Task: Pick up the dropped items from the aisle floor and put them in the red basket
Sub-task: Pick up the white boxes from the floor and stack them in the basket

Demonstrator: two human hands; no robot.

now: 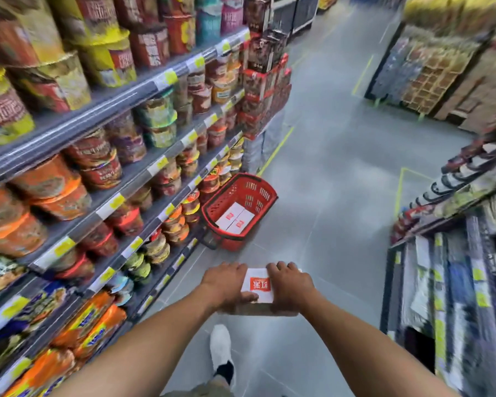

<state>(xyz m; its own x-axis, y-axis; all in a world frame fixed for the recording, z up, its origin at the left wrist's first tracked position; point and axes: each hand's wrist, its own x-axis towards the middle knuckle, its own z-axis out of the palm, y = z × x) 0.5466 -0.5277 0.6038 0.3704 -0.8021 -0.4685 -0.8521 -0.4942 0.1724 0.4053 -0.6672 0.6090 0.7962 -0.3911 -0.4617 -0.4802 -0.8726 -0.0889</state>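
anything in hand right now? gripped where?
A white box with a red label, held between both hands: left hand grips its left end, right hand its right end.

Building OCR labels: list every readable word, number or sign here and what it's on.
No text reads cleanly.
On the white box gripped by left hand and right hand: red logo, two white characters, too blurred to quote.
On the packed boxes in the red basket: red logos, too small.
On the noodle cups: print blurred.
On the price tags: blurred.

Shelves (pixel 132 91) w/ noodle cups (pixel 98 164), prob.; white shoe (pixel 220 346) below.
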